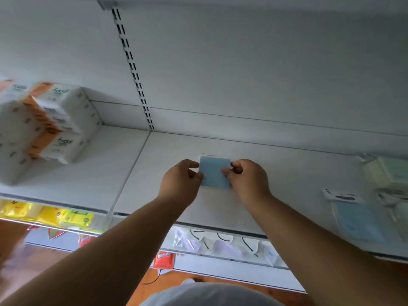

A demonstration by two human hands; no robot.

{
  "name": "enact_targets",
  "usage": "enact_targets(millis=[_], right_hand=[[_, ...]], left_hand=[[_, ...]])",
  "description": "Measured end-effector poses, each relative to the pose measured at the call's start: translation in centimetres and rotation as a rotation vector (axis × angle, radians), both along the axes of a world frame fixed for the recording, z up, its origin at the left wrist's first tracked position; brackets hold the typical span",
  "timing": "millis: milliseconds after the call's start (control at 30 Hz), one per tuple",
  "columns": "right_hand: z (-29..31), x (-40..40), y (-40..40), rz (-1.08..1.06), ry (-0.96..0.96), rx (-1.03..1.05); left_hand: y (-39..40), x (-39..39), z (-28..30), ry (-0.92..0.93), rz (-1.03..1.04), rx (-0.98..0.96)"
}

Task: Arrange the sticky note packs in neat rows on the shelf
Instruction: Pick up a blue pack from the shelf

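Note:
A light blue sticky note pack (213, 171) sits over the middle of the white shelf (287, 173), held between both hands. My left hand (180, 183) pinches its left edge and my right hand (248, 181) pinches its right edge. Whether the pack rests on the shelf or hovers just above it cannot be told. More packs lie loosely at the shelf's right end: a larger blue pack (358, 223), a pale green and yellow pack (388, 173), and a pack with a white hang tab (342, 195).
White and orange tissue packs (50, 127) are stacked at the shelf's left end. A slotted upright (132, 69) runs up the back panel. Lower shelves hold yellow packets (46, 215), clear bagged goods (220, 244) and a red packet (163, 259).

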State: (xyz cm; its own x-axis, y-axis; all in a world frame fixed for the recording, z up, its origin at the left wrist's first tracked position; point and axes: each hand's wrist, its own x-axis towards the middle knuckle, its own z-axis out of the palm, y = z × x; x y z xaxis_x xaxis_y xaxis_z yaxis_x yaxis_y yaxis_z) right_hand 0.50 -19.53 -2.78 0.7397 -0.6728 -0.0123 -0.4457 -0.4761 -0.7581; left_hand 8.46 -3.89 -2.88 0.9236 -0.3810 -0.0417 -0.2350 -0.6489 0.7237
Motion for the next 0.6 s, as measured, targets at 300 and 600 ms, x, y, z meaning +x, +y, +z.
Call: enact_targets(millis=[300,600], right_hand=[[0.2,7.2,4.3,-0.001,0.023,-0.019],[0.4,12.7,6.3,-0.013,0.184,-0.139]], left_hand=[[4.0,5.6,0.4,-0.032,-0.077,0.009],[5.0,12.2,0.0,-0.145,-0.28,0.18]])
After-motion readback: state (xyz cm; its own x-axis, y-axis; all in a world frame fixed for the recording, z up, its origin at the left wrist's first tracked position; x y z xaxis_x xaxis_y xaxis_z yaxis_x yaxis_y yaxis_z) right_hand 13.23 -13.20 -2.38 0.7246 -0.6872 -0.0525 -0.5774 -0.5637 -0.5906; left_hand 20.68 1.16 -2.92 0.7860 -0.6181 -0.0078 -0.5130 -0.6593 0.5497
